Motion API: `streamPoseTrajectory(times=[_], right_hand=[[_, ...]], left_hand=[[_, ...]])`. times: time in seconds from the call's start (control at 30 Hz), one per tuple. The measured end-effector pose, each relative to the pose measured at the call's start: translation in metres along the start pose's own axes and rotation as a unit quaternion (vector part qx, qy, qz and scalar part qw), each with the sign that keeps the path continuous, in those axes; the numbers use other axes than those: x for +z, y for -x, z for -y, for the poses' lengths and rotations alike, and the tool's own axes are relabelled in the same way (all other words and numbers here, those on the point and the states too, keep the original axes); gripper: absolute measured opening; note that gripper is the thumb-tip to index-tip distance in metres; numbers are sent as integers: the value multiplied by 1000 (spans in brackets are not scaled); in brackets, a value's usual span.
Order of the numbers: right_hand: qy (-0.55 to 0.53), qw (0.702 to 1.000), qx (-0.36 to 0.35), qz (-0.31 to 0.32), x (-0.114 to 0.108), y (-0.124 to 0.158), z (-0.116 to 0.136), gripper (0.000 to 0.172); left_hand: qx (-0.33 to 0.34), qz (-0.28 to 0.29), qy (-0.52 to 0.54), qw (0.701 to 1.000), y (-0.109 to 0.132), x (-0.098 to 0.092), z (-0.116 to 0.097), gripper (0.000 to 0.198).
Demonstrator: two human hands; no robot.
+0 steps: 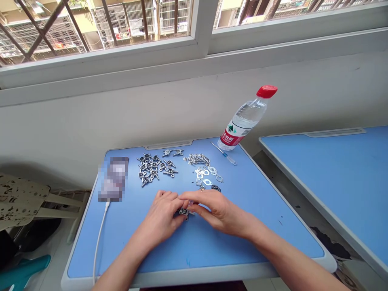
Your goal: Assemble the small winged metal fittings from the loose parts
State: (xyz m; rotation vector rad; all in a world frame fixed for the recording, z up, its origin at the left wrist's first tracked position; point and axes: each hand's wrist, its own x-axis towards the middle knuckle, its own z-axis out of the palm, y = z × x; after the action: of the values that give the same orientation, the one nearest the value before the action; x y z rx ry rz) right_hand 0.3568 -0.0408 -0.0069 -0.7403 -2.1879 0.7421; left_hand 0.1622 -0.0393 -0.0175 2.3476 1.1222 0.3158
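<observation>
The left hand (pixel 160 212) and right hand (pixel 216 212) are pinching a small metal piece (pixel 183 211) in a narrow grip low over the blue table (pixel 194 250), while dark cast pieces (pixel 150 167) and flat silver links (pixel 206 173) are lying ahead of the grip, seemingly separated by kind

Behind the blue desk (pixel 212 254), a white wall (pixel 91 121) rises to a white-framed window (pixel 200 24) overlooking barred balconies (pixel 112 28). A second blue desk (pixel 333 173) stands right of the desk, a speckled chair (pixel 21 198) left of it, in soft daylight.
</observation>
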Motion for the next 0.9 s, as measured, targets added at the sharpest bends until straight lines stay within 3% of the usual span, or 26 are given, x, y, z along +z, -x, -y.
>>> streamPoseTrajectory(times=[0.4, 0.63, 0.8, 0.9], right_hand=[[97, 991, -61, -67, -1, 1, -3, 18], [84, 985, -99, -112, -1, 1, -1, 22], [177, 973, -64, -133, 1, 2, -4, 22], [223, 968, -44, -106, -3, 2, -5, 25]], left_hand=[[-2, 2, -14, 1000, -1, 1, 0, 12], [-6, 5, -2, 1000, -2, 1, -1, 15], [-6, 5, -17, 1000, -1, 1, -1, 11], [-6, 7, -17, 1000, -1, 1, -1, 11]])
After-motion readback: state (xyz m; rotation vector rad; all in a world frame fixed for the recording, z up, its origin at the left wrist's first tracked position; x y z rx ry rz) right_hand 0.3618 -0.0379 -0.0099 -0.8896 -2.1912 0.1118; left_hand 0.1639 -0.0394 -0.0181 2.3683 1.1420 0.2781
